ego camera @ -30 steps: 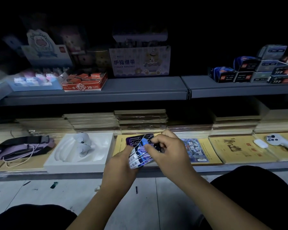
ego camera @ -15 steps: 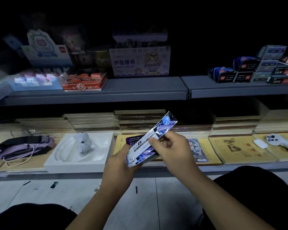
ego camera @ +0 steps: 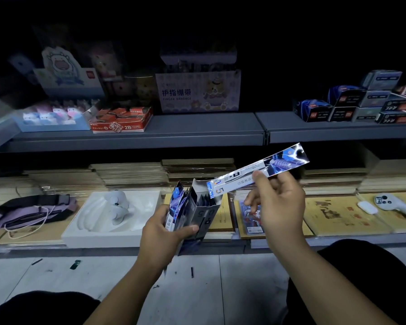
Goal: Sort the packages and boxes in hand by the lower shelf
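Head view: the left hand (ego camera: 161, 233) is wrapped around an open dark box (ego camera: 203, 213), thumb across its front, holding it upright with its top flap lifted. Packets (ego camera: 178, 202) stand fanned out of the box's left side, right above that hand's fingers. The right hand (ego camera: 278, 205) pinches one long shiny packet (ego camera: 256, 171), thumb on the near face and fingers curled behind. That packet slants up and away to the right of the hand, while its lower end, printed with a 5, hangs just above the box's open mouth, to the upper right of the left hand.

Beyond the left hand, to its left, a white tray (ego camera: 136, 228) holds a white device (ego camera: 117, 207); farther left lies a purple and black pouch (ego camera: 33, 212). Under the right hand sits a blue card pack (ego camera: 250, 218) on yellow booklets (ego camera: 338, 214). Far to the right of it rests a white handheld controller (ego camera: 394, 205). Above both hands, a grey shelf (ego camera: 197, 130) carries a finger bandage box (ego camera: 197, 91) and a red 2B box (ego camera: 121, 120).
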`<move>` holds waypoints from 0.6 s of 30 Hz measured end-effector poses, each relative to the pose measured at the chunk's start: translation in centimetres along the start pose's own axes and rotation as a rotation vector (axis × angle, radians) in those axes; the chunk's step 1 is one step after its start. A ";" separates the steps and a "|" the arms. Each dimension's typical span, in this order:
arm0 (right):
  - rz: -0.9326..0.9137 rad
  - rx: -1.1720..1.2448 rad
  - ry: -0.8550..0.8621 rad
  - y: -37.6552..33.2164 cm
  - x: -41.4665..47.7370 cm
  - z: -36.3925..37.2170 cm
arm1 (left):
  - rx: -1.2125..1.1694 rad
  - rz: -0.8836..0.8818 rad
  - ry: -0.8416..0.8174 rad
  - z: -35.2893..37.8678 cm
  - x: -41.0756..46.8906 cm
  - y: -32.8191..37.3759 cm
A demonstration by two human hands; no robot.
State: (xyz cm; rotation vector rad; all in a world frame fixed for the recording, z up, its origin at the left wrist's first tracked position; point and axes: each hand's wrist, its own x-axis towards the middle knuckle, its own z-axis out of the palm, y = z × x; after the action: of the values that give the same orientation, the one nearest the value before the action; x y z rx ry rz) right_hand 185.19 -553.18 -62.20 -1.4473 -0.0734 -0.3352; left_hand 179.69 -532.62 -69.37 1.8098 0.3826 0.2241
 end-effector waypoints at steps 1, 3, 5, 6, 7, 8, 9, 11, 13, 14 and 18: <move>-0.014 -0.007 0.009 0.0 0.0 0.0 | -0.016 -0.003 -0.002 0.0 0.0 0.0; -0.046 -0.011 0.026 -0.3 -0.2 0.0 | -0.040 -0.002 -0.005 0.0 0.0 0.0; -0.083 -0.015 0.026 -0.4 -0.3 0.0 | -0.059 -0.007 -0.004 -0.1 0.0 -0.1; -0.098 -0.015 0.024 -0.4 -0.3 -0.1 | -0.063 -0.011 -0.001 -0.2 0.0 -0.2; -0.109 -0.018 0.021 -0.3 -0.4 -0.1 | -0.070 -0.015 0.002 -0.3 0.0 -0.2; -0.119 -0.024 0.016 -0.2 -0.4 -0.1 | -0.074 -0.015 0.004 -0.4 0.1 -0.3; -0.126 -0.032 0.006 -0.1 -0.4 0.0 | -0.079 -0.015 0.006 -0.4 0.1 -0.3; -0.127 -0.048 -0.017 0.1 -0.6 0.1 | -0.080 -0.010 0.001 -0.3 0.1 -0.2; -0.120 -0.039 -0.044 0.3 -0.8 0.2 | -0.074 -0.003 -0.007 -0.2 0.1 -0.1; -0.118 -0.034 -0.059 0.3 -0.9 0.3 | -0.072 0.000 -0.012 -0.1 0.1 -0.1; -0.115 -0.029 -0.105 0.8 -1.3 0.7 | -0.048 0.002 -0.018 0.1 0.0 -0.1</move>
State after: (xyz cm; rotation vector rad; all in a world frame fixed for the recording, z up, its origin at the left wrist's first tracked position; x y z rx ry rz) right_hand 184.25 -552.15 -63.24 -1.4924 -0.2388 -0.3552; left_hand 179.68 -532.68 -69.47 1.7636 0.3602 0.2162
